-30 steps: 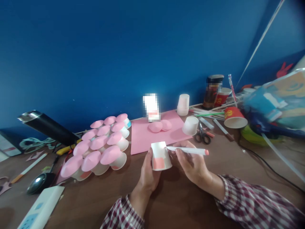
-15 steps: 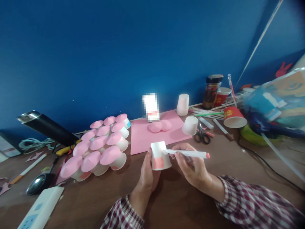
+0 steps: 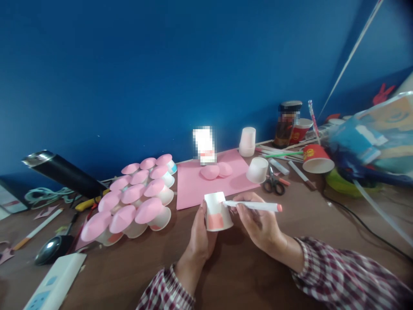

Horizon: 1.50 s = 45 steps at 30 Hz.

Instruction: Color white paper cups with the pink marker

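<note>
White paper cup [image 3: 217, 211] gripped by left hand [image 3: 199, 238]; right hand [image 3: 258, 224] pinches marker [image 3: 253, 206]; hard pressure might dent it

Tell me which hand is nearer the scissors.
Right. The right hand, holding a marker, sits just below and left of the scissors. The left hand holds the cup, farther left.
</note>
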### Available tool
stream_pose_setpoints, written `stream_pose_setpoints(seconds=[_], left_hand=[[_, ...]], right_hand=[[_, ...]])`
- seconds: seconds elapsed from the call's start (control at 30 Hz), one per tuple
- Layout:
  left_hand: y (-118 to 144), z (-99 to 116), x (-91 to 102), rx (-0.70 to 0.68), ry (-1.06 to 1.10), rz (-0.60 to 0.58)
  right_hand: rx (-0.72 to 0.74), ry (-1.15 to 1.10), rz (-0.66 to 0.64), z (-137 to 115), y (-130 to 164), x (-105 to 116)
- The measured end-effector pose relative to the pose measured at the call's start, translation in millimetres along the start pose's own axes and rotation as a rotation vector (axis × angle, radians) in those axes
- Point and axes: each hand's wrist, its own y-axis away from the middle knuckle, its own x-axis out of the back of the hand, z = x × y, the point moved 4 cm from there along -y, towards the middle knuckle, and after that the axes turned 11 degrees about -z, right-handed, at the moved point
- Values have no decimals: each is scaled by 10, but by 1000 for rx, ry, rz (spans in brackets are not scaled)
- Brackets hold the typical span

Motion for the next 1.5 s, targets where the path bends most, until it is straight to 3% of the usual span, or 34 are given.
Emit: stream_pose_setpoints(seconds=[0.77,1.0,1.2,1.5], left_hand=[[-6,-8,-1,-11,11,-43],[2,8,-3,-16,-27,-15],[-2,6,-17,6,-9,-48],[-14,-9,16,-1,3,-50]], right_hand=[[-51,-47,-16,-58,11,-16],[27,101,-52,-133,-6,14],[-66,-29,-14,-37,-17,4],[-95,-135,19,10,-18,6]])
